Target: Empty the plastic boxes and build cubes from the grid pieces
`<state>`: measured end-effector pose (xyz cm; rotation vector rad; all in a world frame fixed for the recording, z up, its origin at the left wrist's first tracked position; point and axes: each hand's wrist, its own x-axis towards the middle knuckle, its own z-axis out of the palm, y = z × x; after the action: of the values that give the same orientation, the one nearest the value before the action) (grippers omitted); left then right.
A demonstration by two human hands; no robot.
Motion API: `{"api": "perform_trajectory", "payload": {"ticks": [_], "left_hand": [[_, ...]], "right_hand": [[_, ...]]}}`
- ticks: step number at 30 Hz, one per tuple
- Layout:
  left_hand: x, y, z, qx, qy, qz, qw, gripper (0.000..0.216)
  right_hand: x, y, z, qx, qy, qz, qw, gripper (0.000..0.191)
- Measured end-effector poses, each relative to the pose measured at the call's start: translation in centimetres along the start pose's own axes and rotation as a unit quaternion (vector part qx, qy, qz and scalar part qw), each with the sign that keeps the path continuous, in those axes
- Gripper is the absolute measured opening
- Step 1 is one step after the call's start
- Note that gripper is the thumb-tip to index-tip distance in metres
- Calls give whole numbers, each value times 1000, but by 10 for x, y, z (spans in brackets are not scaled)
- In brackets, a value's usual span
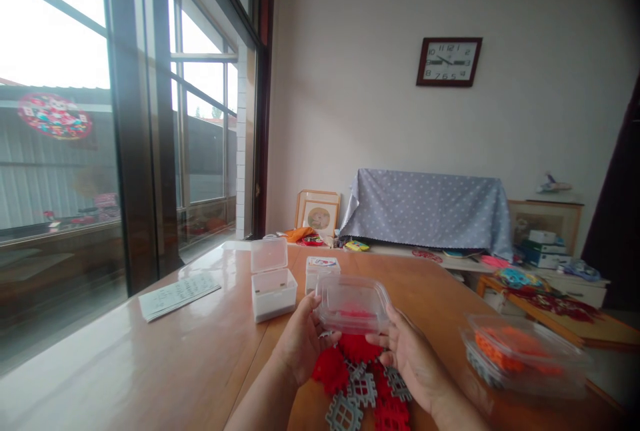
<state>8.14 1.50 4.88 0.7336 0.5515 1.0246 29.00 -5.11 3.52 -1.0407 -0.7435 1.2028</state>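
Tiles (361,385), left hand (300,344), right hand (413,357) gripping box (353,301)

Wall clock (449,61), dotted grey cloth (425,207), open white box (273,284), paper sheet (179,294), framed picture (319,215)

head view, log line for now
left hand: holds clear box | right hand: holds clear box | below: red and grey tiles on table

2 clear tubs (353,299) (525,352), 2 white boxes (274,292) (320,272), 1 paper sheet (177,294), 1 clock (449,62)
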Motion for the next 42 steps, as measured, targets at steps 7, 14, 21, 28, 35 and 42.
{"api": "perform_trajectory", "payload": {"ticks": [7,14,21,28,35,42], "left_hand": [[-2,1,2,5,-9,-29,1000,51],[3,-1,-4,11,41,-19,999,56],[20,-7,-25,28,162,46,985,46],[19,-3,-27,19,192,50,980,38],[19,-2,-29,29,198,54,978,36],[19,0,-30,36,199,56,978,34]], "right_hand": [[0,-3,-1,29,15,29,999,47],[8,-8,-4,36,67,40,996,43],[27,-11,-16,60,150,10,987,43],[46,-20,-16,47,173,0,984,46],[73,-30,-10,50,187,-6,981,45],[95,-30,-25,18,238,-16,971,45]]}}
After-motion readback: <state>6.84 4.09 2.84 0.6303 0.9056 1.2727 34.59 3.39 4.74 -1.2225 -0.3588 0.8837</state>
